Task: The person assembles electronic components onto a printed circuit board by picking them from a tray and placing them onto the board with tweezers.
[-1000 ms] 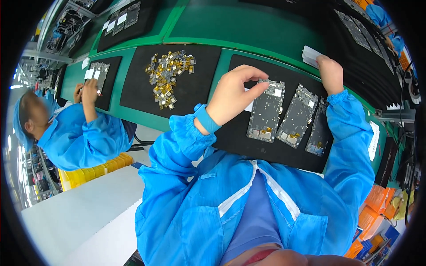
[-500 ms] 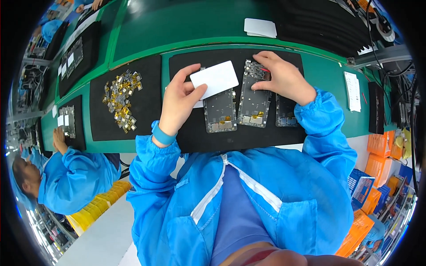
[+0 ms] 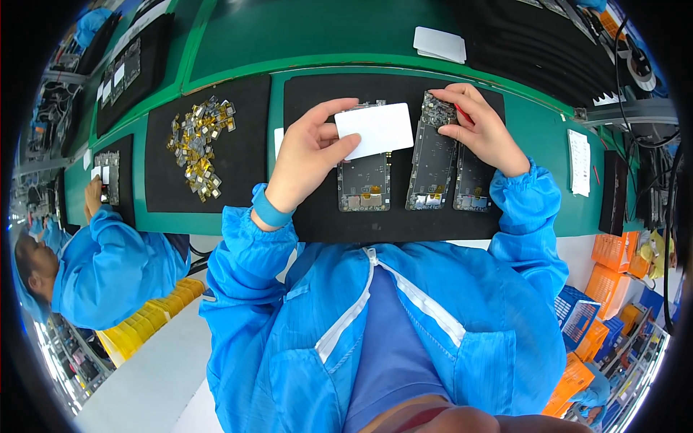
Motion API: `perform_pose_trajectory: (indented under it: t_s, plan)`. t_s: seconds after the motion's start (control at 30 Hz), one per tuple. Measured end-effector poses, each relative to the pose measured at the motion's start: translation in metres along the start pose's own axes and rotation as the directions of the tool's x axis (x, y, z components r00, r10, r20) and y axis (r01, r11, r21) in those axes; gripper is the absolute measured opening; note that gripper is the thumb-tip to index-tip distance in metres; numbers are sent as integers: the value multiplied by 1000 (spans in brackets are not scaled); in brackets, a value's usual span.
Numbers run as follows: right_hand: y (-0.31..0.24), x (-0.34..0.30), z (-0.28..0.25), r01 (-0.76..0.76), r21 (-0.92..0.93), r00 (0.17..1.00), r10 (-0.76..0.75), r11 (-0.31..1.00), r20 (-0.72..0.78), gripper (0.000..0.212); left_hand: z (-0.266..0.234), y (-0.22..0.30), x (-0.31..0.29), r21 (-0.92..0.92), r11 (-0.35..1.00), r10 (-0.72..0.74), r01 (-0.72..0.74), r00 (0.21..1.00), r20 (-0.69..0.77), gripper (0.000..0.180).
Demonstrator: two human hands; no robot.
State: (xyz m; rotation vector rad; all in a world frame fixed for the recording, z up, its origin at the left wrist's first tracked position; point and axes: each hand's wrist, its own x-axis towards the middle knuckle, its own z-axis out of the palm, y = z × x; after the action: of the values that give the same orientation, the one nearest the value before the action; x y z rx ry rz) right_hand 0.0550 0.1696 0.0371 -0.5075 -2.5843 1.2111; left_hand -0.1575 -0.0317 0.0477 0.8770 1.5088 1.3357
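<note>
A blank white card [image 3: 374, 131] is pinched between the thumb and fingers of my left hand [image 3: 307, 153], which is closed and wears a blue wristband. The card covers the upper part of a dark circuit board [image 3: 364, 184]. My right hand [image 3: 485, 130] is closed on the top end of a second circuit board [image 3: 432, 166], thumb on its right side and fingers at its upper edge. Something small and red shows between those fingers. A third circuit board [image 3: 473, 177] lies just right of it, its upper part hidden by my right hand. All three are over a black mat [image 3: 325, 216].
Small yellow-and-silver parts [image 3: 202, 144] are heaped on another black mat [image 3: 242, 173] to the left. More white cards [image 3: 440, 45] are stacked at the back, and a paper sheet [image 3: 579, 162] lies right. A co-worker in blue [image 3: 123, 267] handles a board at far left.
The second board has shifted right, closer to the third, with my right hand on it. My left hand and card have moved right too. The first board sits straighter. The whole view has shifted slightly.
</note>
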Motion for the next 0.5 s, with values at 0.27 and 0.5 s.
perform_pose_trajectory:
  t_s: [0.27, 0.5]
  plan:
    - [1, -3, -1, 21, 16, 999, -21, 1000, -31, 56, 4, 2, 0, 64, 998, -19, 14, 997, 78, 45]
    - [-7, -3, -4, -64, 30, 998, 65, 997, -4, 51, 5, -2, 0, 82, 997, -10, 4, 998, 68, 44]
